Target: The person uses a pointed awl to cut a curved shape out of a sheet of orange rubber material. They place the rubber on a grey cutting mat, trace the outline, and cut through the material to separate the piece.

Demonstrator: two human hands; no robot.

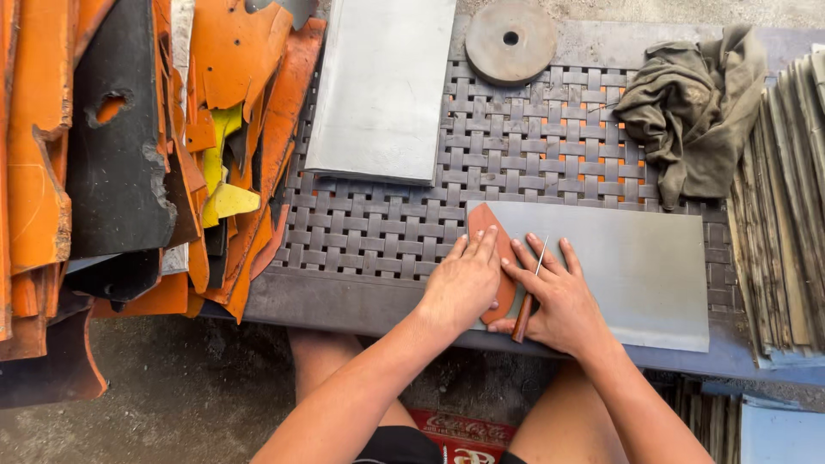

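A small brown leather piece (484, 220) lies on the left end of a flat grey metal plate (636, 266) at the near edge of the bench. My left hand (462, 283) presses flat on the leather, fingers spread. My right hand (559, 296) grips a thin knife (526, 301) with a wooden handle, its narrow blade pointing away from me beside the leather's right edge.
A woven grey mat (516, 163) covers the bench. A second grey plate (382, 86) lies at the back, with a round metal disc (510, 40) and a crumpled olive rag (696, 103). Orange and black leather scraps (129, 155) pile at the left. Stacked thin sheets (786, 198) stand at the right.
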